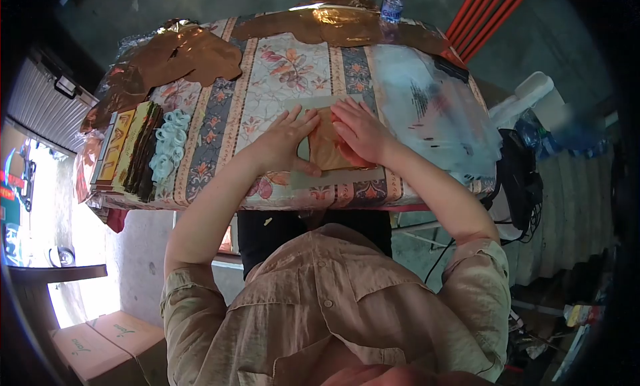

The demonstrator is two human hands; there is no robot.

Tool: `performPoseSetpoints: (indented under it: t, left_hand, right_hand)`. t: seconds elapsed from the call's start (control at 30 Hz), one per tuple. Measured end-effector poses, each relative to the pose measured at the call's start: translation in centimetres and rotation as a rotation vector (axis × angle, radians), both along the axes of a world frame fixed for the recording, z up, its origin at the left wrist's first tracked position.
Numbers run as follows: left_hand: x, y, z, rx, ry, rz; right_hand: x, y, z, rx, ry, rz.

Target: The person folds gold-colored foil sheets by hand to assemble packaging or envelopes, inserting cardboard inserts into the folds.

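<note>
A flat, shiny gold-brown rectangular piece (323, 151) lies in front of me on a grey-green sheet (353, 179), which shows around its edges. My left hand (287, 141) rests flat with fingers spread over the piece's left edge, its thumb reaching toward the lower left corner. Across the right side of the piece, my right hand (360, 131) lies with its fingers stretched out toward the far edge. A reddish glow shows beside and below the right palm. What is under that palm is hidden.
Stacked gold-patterned packets (120, 146) and pale blue-white ribbon loops (169, 143) are on the left. Brown-gold foil (180, 56) covers the far left. Clear plastic sheets (433, 113) spread across the right. A water bottle (393, 5) stands at the back edge.
</note>
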State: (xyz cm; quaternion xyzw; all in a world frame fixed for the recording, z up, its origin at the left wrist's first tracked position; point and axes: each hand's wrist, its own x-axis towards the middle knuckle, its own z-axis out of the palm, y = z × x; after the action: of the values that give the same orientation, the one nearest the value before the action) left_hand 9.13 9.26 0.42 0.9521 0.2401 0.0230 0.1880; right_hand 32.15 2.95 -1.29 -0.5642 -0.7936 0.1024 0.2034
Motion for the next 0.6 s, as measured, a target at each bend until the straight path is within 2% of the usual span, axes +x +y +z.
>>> performPoseSetpoints:
  t: [0.5,0.57,0.6]
  left_hand:
    - [0.0,0.4,0.2,-0.046,-0.071,0.029]
    - [-0.7,1.5,-0.1,-0.366,-0.379,0.065]
    - [-0.6,1.9,0.4,-0.356,-0.378,0.066]
  right_hand:
    - [-0.7,-1.2,-1.6,0.133,-0.197,-0.070]
    - [-0.8,-1.1,-1.8,0.148,-0.182,-0.078]
    - [-0.8,-1.1,-1.9,0.151,-0.168,-0.089]
